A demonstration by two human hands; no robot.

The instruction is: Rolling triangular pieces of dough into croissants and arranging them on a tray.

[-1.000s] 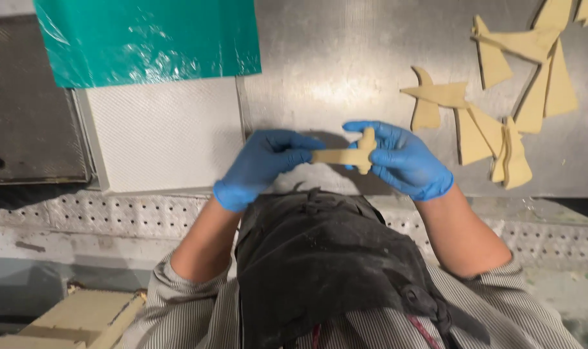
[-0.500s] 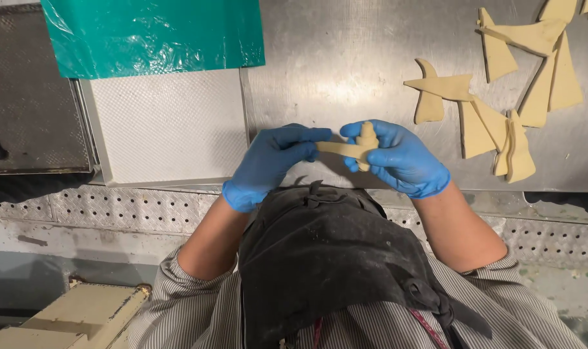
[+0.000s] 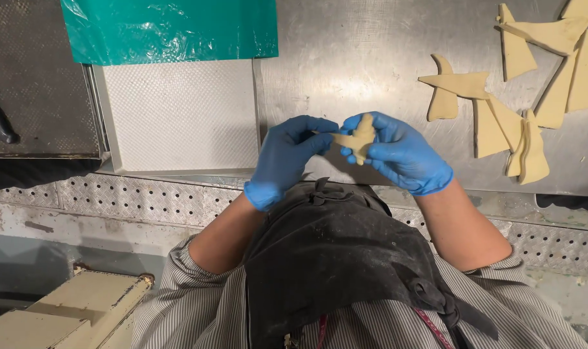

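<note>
Both blue-gloved hands pinch one triangular dough piece (image 3: 355, 137) above the steel table (image 3: 346, 58): left hand (image 3: 287, 158) at its tip, right hand (image 3: 400, 154) clasping its wide end. Since a second ago the dough has turned more upright, suggesting shaping is underway. Cut dough triangles (image 3: 514, 103) lie well apart.

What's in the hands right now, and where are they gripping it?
One dough piece, held by both hands: the left hand pinches its left tip, the right hand grips its right side.

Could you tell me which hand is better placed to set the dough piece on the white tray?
Probably the left hand: it pinches the dough piece and sits nearer the white tray; the right hand is farther away.
</note>
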